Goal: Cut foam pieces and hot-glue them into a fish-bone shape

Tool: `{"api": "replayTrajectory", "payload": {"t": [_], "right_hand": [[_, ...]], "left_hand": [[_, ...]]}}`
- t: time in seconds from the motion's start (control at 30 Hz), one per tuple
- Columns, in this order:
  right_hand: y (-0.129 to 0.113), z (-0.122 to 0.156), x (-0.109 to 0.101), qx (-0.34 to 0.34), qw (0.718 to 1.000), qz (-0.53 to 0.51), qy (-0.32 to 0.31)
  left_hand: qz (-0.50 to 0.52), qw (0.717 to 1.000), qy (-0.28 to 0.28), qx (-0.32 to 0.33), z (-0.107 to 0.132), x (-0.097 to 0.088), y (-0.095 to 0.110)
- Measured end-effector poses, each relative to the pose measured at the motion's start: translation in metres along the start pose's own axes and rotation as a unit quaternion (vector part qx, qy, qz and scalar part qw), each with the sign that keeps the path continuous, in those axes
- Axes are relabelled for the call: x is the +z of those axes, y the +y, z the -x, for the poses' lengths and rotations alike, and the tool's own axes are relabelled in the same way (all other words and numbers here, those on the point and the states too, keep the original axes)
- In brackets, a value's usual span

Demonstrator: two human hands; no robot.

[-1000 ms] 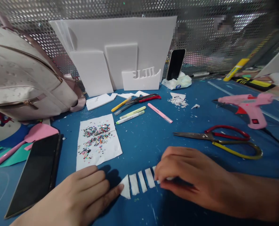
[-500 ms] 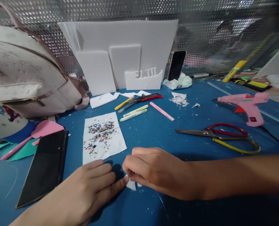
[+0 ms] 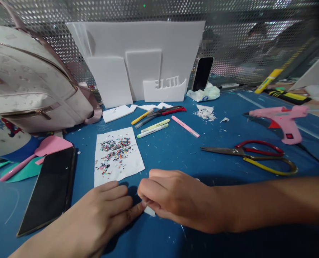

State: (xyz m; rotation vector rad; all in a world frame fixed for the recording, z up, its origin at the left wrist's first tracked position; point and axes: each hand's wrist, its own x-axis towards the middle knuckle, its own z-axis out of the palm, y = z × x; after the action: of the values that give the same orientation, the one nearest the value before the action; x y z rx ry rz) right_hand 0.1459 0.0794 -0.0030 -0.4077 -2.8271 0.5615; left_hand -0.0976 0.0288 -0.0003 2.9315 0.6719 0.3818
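Observation:
Low in the view, my right hand [image 3: 175,199] lies across the blue table [image 3: 175,150] with its fingers curled and pinched on small white foam pieces [image 3: 150,211]; only a corner of these shows under the fingers. My left hand [image 3: 100,215] rests beside it, fingers stretched flat, and its forefinger tip touches the same white pieces. Just above the hands lies a white paper sheet [image 3: 129,166] with a scatter of coloured glitter bits [image 3: 113,150].
A dark phone [image 3: 48,190] lies at the left, beside pink and teal cut-outs [image 3: 27,161] and a pale backpack [image 3: 27,86]. Scissors [image 3: 251,156] and a pink glue gun [image 3: 283,120] lie at the right. Pens [image 3: 159,123], white foam boards [image 3: 148,61] and a propped phone [image 3: 202,73] stand behind.
My right hand has slid left over the row of white strips, covered them and closed on them beside my left forefinger. My left hand has stayed in place.

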Motion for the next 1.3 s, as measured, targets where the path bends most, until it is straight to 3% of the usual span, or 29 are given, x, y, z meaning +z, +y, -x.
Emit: {"api": "replayTrajectory", "payload": {"t": [0.17, 0.33, 0.47, 0.73, 1.07, 1.3], "right_hand": [[-0.0006, 0.0004, -0.0027, -0.002, 1.0, -0.018, -0.012], [-0.0015, 0.0009, -0.0044, 0.045, 0.997, -0.06, -0.02], [-0.0009, 0.001, -0.004, 0.07, 0.995, -0.069, -0.003], [-0.0005, 0.0021, -0.0025, 0.039, 0.998, -0.033, -0.021], [-0.0012, 0.0021, -0.0087, 0.039, 0.995, -0.079, -0.04], [0.0, 0.0057, -0.0022, 0.038, 0.998, -0.055, 0.008]], "left_hand": [[0.001, 1.0, -0.009, -0.01, 0.0018, 0.0028, 0.0006], [0.005, 1.0, -0.002, -0.007, 0.0018, 0.0044, 0.0005], [-0.002, 1.0, -0.029, 0.008, 0.0006, 0.0044, -0.0003], [0.001, 1.0, -0.023, 0.003, 0.0017, 0.0008, 0.0002], [-0.008, 1.0, -0.006, 0.006, -0.0015, 0.0002, 0.0021], [-0.014, 0.999, -0.035, 0.007, 0.0023, 0.0039, 0.0019]]}}
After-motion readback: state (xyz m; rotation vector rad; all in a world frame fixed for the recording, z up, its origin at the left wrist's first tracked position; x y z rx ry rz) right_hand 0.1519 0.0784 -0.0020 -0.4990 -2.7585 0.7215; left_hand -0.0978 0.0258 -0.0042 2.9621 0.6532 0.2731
